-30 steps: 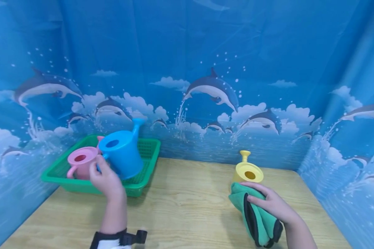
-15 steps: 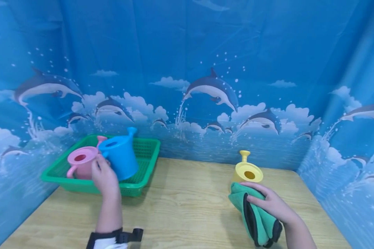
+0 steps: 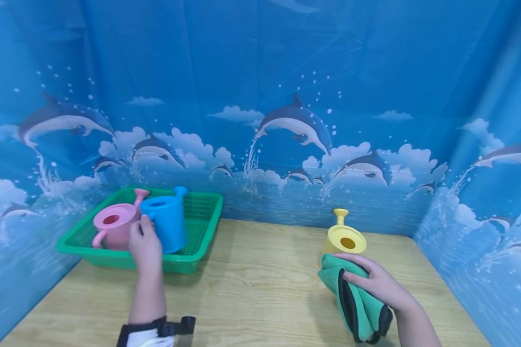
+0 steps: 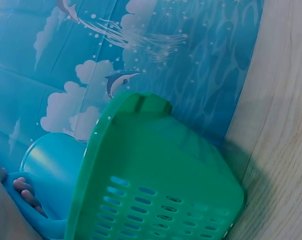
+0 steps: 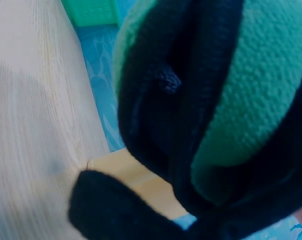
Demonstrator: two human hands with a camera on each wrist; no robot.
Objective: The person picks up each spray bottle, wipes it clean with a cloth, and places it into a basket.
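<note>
A blue watering can (image 3: 170, 226) stands inside the green plastic basket (image 3: 204, 241), its spout toward the back. My left hand (image 3: 145, 248) grips its handle; the left wrist view shows fingertips (image 4: 28, 192) curled through the handle loop. Just left of it in the basket is a pink watering can (image 3: 119, 231). On the right, my right hand (image 3: 379, 284) holds a bunched green cloth (image 3: 356, 294) with black edging, thumb on the near side. Behind the cloth stands a yellow watering can (image 3: 345, 238), its lower front hidden by the cloth.
The light wood table (image 3: 260, 289) has its back edge against a blue dolphin-print curtain (image 3: 260, 120), which also closes in the left and right sides. Bare table lies between the basket and the yellow can.
My left hand has lowered the blue watering can and shifted it left, down into the basket beside the pink one. My right hand and the cloth have stayed in place.
</note>
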